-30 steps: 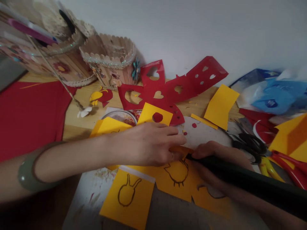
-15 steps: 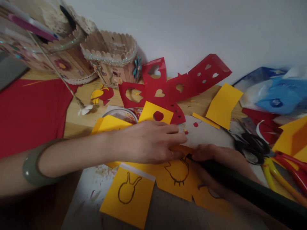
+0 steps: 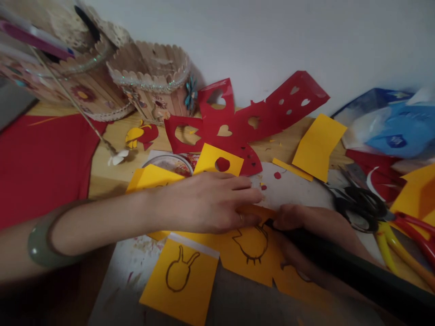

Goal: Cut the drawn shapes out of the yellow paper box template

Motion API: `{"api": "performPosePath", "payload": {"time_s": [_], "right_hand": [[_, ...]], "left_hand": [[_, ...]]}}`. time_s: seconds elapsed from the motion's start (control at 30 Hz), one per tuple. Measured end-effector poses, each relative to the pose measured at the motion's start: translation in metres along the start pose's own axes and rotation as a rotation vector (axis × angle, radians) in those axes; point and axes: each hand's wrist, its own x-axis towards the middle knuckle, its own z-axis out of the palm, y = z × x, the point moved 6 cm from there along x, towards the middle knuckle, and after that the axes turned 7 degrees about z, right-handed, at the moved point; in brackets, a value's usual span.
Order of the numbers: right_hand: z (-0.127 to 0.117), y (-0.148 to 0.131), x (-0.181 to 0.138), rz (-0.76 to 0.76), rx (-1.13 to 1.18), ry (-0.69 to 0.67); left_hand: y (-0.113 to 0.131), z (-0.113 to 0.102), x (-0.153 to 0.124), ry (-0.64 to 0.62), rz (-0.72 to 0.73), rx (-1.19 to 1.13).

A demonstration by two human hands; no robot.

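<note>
My left hand [image 3: 200, 201], with a green bangle [image 3: 42, 244] on its wrist, lies flat with fingers stretched out on a sheet of yellow paper [image 3: 234, 253]. A dark outline, rounded with a pointed notch and short strokes below, shows on that sheet. In my right hand [image 3: 302, 217] is a thick black pen [image 3: 333, 258], its tip at the upper end of the outline, close to my left fingertips. A smaller yellow card [image 3: 193, 294] with a drawn oval and two long ears lies in front of my left forearm.
Red paper [image 3: 244, 122] with cut-out shapes leans near the wall. Behind my left hand are a wooden-stick basket [image 3: 152, 90] and a yellow card with a hole [image 3: 207, 160]. Black-handled scissors [image 3: 356, 206] and red-handled scissors [image 3: 414, 231] lie right, below a blue plastic package [image 3: 401, 131].
The view has shifted slightly, so the basket and bangle sit a little farther left. Both hands and the pen tip keep nearly the same place on the yellow paper.
</note>
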Motion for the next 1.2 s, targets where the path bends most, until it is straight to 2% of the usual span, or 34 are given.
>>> {"api": "performPosePath", "payload": {"time_s": [0.23,0.4,0.57,0.67,0.73,0.8,0.9,1.0,1.1,1.2], "right_hand": [[0.0,-0.001,0.001,0.024,0.0,0.021],[-0.001,-0.001,0.001,0.019,0.005,0.039],[0.002,0.003,-0.002,0.165,0.113,0.035],[0.002,0.006,-0.002,0.332,0.154,-0.002],[0.002,0.006,-0.001,0.372,0.134,-0.054],[0.0,0.0,0.001,0.275,0.052,-0.082],[-0.004,-0.008,0.003,0.119,-0.073,-0.01],[-0.005,-0.008,0.001,0.139,-0.052,0.068],[-0.005,-0.008,-0.003,0.179,-0.032,0.149],[-0.004,-0.009,-0.006,0.153,-0.082,0.231]], "left_hand": [[0.003,-0.002,0.0,0.009,0.056,0.022],[0.003,0.0,-0.002,0.067,0.06,0.065],[0.006,-0.002,-0.005,0.129,0.15,0.134],[0.009,-0.003,-0.005,0.084,0.228,0.214],[0.01,-0.004,-0.003,0.033,0.232,0.25],[0.013,-0.006,0.0,-0.034,0.213,0.244],[0.019,-0.004,0.003,-0.2,0.132,0.13],[0.024,0.0,0.002,-0.313,-0.001,-0.03],[0.028,0.004,-0.001,-0.292,-0.078,-0.114],[0.028,0.01,-0.003,-0.238,-0.114,-0.125]]}}
